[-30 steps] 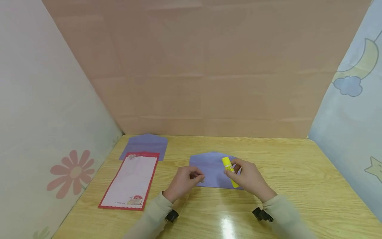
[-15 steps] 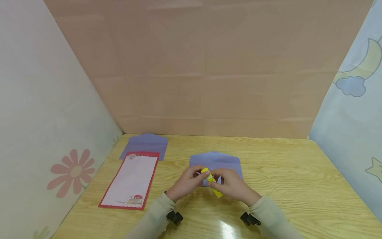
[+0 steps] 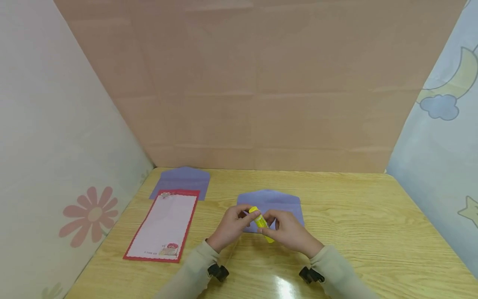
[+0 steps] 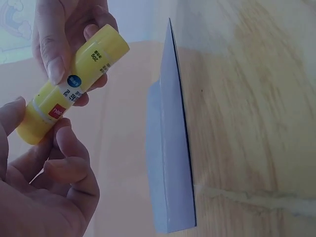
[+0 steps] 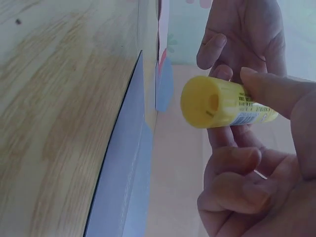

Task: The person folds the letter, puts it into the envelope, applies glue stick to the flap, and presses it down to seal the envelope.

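Observation:
A yellow glue stick (image 3: 262, 224) is held slantwise between both hands, above the near edge of a purple envelope (image 3: 269, 201). The left hand (image 3: 232, 225) pinches its upper end, the cap end, between thumb and fingers. Lower down, the right hand (image 3: 292, 233) grips the barrel. In the left wrist view the glue stick (image 4: 74, 84) shows its label, and the envelope (image 4: 177, 148) lies beside it on the table. The right wrist view shows the hollow bottom end of the glue stick (image 5: 200, 102).
At the left of the wooden table (image 3: 358, 224) lies a red-bordered white sheet (image 3: 164, 226), overlapping a second purple envelope (image 3: 184, 178). A brown-pink covering (image 3: 261, 83) rises behind the table, with patterned panels at both sides.
The right hand has brought the glue stick leftward and down from over the envelope's right part. The left hand has moved slightly right and taken hold of its upper end.

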{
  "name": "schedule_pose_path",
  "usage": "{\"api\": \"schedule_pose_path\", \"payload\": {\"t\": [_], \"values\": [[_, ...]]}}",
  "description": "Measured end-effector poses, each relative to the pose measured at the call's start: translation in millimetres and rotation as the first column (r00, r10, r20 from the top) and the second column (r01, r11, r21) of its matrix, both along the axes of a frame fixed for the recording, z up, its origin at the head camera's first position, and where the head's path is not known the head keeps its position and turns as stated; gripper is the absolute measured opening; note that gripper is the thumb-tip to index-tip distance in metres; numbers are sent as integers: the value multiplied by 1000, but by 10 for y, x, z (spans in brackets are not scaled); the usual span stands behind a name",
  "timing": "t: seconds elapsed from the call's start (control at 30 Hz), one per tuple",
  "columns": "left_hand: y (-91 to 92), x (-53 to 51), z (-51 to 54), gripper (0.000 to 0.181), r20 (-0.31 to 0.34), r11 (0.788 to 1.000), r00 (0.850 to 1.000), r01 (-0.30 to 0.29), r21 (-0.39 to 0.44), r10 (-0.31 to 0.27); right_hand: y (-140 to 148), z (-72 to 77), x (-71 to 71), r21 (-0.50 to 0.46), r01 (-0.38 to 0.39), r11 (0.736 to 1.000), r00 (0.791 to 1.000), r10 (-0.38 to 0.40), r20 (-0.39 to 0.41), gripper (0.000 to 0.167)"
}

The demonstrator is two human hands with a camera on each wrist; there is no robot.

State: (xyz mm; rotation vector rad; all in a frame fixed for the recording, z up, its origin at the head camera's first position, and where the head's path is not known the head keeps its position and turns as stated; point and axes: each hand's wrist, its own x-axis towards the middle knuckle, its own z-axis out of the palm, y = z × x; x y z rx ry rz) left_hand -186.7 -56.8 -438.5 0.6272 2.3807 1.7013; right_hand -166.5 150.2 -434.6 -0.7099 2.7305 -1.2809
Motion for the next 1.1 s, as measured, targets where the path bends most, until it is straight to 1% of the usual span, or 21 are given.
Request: {"api": "schedule_pose_path", "payload": {"t": [0.17, 0.3, 0.47, 0.6, 0.73, 0.87, 0.93, 0.97, 1.03, 1.1], "values": [[9, 11, -7, 34, -17, 1000, 1000, -4, -7, 4, -18, 8, 21, 14, 22, 1000, 1000, -23, 6, 23], [15, 18, 7, 36, -28, 1000, 1000, -8, -19, 7, -36, 17, 37, 12, 40, 999, 999, -41, 22, 23], [14, 34, 22, 31, -32, 999, 999, -21, -33, 20, -61, 5, 51, 15, 70, 997, 997, -71, 21, 24], [19, 18, 10, 27, -27, 998, 998, -58, -38, 57, -86, -6, 63, 1, 91, 996, 995, -91, 28, 28], [21, -15, 2, 28, -21, 993, 994, -108, -43, 107, -106, -11, 65, 2, 110, 994, 994, -110, 27, 34], [-9, -46, 10, 32, 8, 990, 990, -142, -7, 142, -93, -30, 58, 36, 125, 992, 992, -125, 8, 37], [-46, -60, 17, 33, 20, 988, 988, -153, 8, 153, -74, -53, 48, 45, 125, 991, 992, -125, -1, 36], [-67, -70, 17, 34, 14, 987, 987, -158, 6, 158, -61, -66, 44, 43, 122, 992, 993, -122, 1, 34], [-112, -87, 20, 32, -18, 985, 986, -168, -37, 168, -33, -90, 34, 35, 119, 992, 993, -120, 7, 28], [-155, -105, 11, 26, -62, 977, 982, -183, -111, 177, 0, -106, 27, 27, 117, 993, 993, -118, 15, 21]]}}
